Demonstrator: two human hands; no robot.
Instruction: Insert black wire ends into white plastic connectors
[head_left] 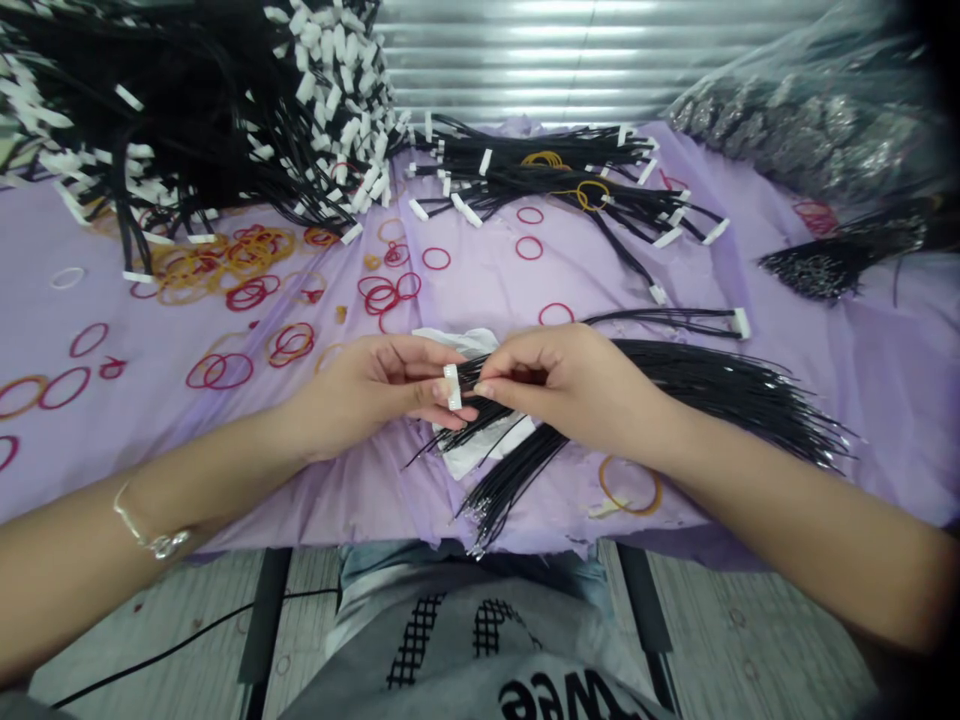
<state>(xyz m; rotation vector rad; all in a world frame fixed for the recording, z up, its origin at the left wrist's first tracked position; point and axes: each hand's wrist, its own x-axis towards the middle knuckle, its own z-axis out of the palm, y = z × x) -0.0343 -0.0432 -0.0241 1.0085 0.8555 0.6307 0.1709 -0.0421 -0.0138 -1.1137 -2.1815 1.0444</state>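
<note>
Head cam: L hand (367, 390) pinching white connector (452, 387), R hand (566, 385) gripping black wire bundle (705, 385), hands almost touching.

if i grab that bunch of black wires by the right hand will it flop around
Probably floppy: the thin black wires fan out and bend from the right hand rather than holding a line. Likely light too, as each strand looks very thin. Strands may slide apart; no band visibly ties them.
</note>
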